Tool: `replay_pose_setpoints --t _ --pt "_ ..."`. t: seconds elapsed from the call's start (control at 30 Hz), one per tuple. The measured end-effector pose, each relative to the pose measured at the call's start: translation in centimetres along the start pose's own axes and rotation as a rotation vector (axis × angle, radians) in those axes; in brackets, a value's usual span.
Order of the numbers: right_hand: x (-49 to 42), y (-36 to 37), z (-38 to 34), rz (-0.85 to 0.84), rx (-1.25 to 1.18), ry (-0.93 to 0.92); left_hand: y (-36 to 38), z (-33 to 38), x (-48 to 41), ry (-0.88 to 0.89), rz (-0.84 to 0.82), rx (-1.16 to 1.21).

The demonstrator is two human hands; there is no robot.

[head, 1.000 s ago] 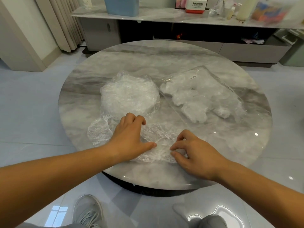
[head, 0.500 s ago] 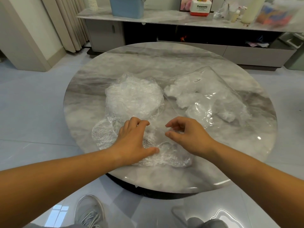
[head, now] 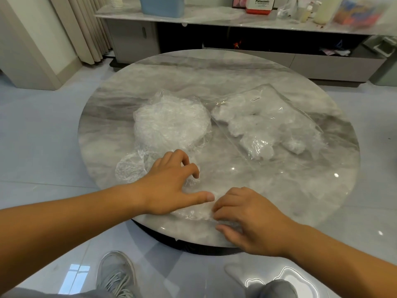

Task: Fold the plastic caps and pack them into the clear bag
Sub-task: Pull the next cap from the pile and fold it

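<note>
Plastic cap [head: 191,213]: right hand [head: 251,220] pinches it, left hand [head: 169,181] presses it (Panasonic box [head: 261,5] behind).

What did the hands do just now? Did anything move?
The right hand, lifted over the middle of the table half a second ago, came back down toward the near edge, and its fingers now pinch the plastic cap. The left hand stayed resting on that same cap. The pile of caps and the clear bag did not move.
</note>
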State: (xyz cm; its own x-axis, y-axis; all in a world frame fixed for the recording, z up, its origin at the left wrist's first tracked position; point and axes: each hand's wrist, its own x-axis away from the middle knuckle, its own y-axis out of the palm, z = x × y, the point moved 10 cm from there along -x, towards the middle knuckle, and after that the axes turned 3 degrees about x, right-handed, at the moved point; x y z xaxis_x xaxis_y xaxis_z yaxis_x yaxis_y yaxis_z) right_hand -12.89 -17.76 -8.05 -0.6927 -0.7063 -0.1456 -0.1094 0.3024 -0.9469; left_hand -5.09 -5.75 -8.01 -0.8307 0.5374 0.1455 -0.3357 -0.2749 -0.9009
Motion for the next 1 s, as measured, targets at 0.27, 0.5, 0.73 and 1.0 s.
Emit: replay_pose_setpoints --t 0.27,0.5,0.73,1.0 --pt "0.3 0.6 -0.6 -0.098 0.116 0.052 0.2 0.4 0.3 -0.100 -0.067 -0.215" --pt "0.9 0.9 -0.8 -0.119 0.096 0.105 1.2 -0.3 0.4 -0.213 -0.167 -0.018" --pt "1.1 1.0 -1.0 -0.141 0.131 0.097 3.4 -0.4 2.3 -0.509 -0.281 0.772" --pt "2.2 0.1 -1.0 -0.065 0.074 0.067 4.8 2.0 1.4 -0.461 -0.239 1.281"
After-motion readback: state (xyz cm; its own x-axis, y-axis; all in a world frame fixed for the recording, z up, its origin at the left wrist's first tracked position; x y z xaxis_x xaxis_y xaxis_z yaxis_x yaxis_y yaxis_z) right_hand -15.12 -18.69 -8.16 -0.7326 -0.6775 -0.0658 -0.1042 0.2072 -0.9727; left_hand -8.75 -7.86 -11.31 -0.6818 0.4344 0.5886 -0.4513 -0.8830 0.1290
